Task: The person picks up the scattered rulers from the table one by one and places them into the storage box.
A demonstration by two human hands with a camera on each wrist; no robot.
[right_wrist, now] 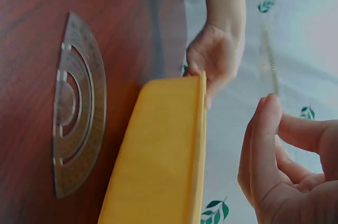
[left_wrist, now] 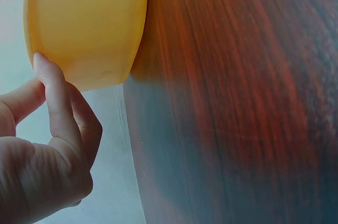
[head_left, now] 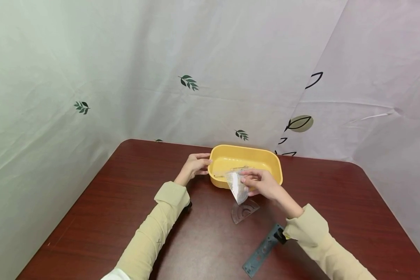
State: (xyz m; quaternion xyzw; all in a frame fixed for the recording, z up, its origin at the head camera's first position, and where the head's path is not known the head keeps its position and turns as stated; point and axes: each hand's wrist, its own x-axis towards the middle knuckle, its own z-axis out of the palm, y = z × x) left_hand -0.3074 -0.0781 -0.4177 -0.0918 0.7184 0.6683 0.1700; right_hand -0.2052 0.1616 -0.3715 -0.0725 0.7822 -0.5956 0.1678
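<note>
A yellow plastic basin point(head_left: 245, 151) stands near the table's back edge. My left hand point(head_left: 196, 166) grips its left end at the rim, with a fingertip point(left_wrist: 41, 61) against the outer wall in the left wrist view. Above the basin's front rim, my right hand point(head_left: 260, 182) pinches a clear triangular set square point(head_left: 237, 187), one corner pointing down. The right wrist view shows the set square point(right_wrist: 271, 61) almost edge-on. A clear protractor point(head_left: 243, 212) lies flat in front of the basin. Inside the basin are transparent pieces point(head_left: 219, 175), too faint to make out.
A bluish stencil ruler point(head_left: 260, 254) with cut-out shapes lies on the dark red wooden table point(head_left: 203, 249), beside the right forearm. White cloth with a leaf pattern point(head_left: 210, 93) hangs behind the table.
</note>
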